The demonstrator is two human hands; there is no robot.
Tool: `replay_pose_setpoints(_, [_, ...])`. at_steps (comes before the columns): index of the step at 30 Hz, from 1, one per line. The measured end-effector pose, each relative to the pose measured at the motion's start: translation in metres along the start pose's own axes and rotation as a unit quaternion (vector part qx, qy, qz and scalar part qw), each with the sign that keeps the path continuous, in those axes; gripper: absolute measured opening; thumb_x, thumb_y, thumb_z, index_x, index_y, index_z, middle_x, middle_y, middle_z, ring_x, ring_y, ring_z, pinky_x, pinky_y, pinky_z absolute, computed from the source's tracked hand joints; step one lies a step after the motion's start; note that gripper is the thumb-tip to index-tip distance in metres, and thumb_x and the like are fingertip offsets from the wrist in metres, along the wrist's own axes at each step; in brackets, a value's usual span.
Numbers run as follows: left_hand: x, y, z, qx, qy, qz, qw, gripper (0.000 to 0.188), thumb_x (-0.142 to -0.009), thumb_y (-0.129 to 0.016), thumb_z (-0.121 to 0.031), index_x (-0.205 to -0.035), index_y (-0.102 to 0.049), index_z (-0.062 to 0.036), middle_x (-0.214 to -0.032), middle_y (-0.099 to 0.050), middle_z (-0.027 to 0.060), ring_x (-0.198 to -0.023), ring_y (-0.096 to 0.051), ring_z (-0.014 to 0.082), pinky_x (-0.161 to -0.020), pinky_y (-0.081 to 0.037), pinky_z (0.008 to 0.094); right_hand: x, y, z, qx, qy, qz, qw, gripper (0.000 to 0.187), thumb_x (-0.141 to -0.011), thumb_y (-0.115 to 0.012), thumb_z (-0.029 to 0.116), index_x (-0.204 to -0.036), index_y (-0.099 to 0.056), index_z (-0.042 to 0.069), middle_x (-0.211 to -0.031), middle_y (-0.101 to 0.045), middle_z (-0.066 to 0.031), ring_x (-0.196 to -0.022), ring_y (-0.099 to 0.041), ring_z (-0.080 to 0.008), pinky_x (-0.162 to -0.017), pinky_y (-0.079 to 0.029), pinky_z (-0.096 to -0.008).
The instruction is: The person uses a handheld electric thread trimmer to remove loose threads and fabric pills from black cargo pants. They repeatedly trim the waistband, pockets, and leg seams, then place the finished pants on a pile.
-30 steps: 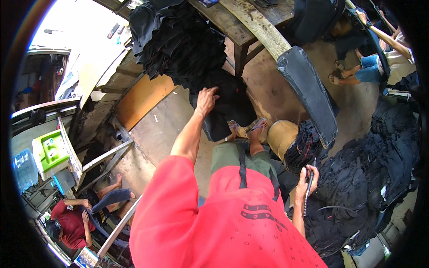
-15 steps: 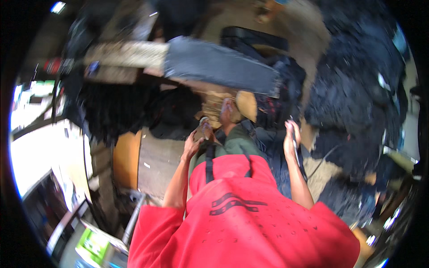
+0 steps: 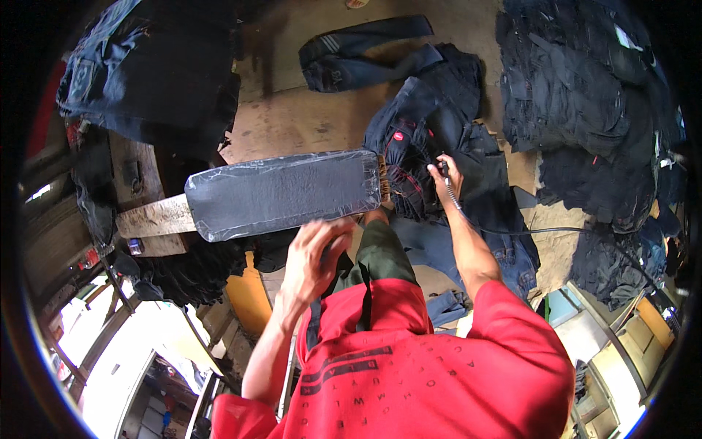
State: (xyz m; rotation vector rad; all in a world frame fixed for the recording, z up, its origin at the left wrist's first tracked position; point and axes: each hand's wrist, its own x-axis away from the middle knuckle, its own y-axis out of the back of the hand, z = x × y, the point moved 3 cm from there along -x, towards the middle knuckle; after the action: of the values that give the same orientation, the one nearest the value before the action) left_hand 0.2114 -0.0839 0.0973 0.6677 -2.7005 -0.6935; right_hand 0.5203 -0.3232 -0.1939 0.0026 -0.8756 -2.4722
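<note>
My right hand is closed around a small dark handpiece with a metal spring sleeve. A thin black hose runs from it to the right. Just beyond and left of that hand lies a bunched pair of dark jeans with red stitching and a round red tag. My left hand hangs by the near edge of a long padded board wrapped in dark plastic. Its fingers are loosely bent, slightly blurred, with nothing seen in them.
Heaps of dark jeans stand at the far right and far left. Another pair of jeans lies on the floor ahead. Blue jeans lie near my legs. A wooden beam supports the padded board.
My view has shifted and sharpened, bringing the padded board nearer. My left hand has come up to the board's near edge. My right hand, still holding the handpiece, is now beside the bunched jeans.
</note>
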Motion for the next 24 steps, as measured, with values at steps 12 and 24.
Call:
replay_pose_setpoints(12, [-0.264, -0.143, 0.017, -0.119, -0.093, 0.370, 0.917, 0.079, -0.076, -0.089, -0.020, -0.150, -0.062, -0.0183, -0.142, -0.070, 0.0254, -0.139, -0.061, 0.0472, -0.120, -0.049, 0.0536, 0.069, 0.023, 0.158, -0.114, 0.020, -0.175, 0.978, 0.049, -0.084, -0.097, 0.011, -0.122, -0.067, 0.003, -0.103, -0.071, -0.0083, -0.089, -0.068, -0.0160, -0.080, -0.059, -0.0352])
replay_pose_setpoints(24, [-0.191, 0.012, 0.092, 0.103, -0.185, 0.204, 0.956, 0.071, -0.066, -0.051, 0.022, -0.127, -0.072, -0.0080, -0.131, -0.078, 0.0127, -0.129, -0.070, 0.0293, -0.110, -0.051, 0.0387, 0.161, -0.018, 0.307, -0.083, 0.141, -0.130, 0.978, 0.053, -0.075, -0.080, -0.004, -0.126, -0.069, 0.006, -0.107, -0.070, -0.0159, -0.099, -0.071, -0.0355, -0.091, -0.058, -0.0469])
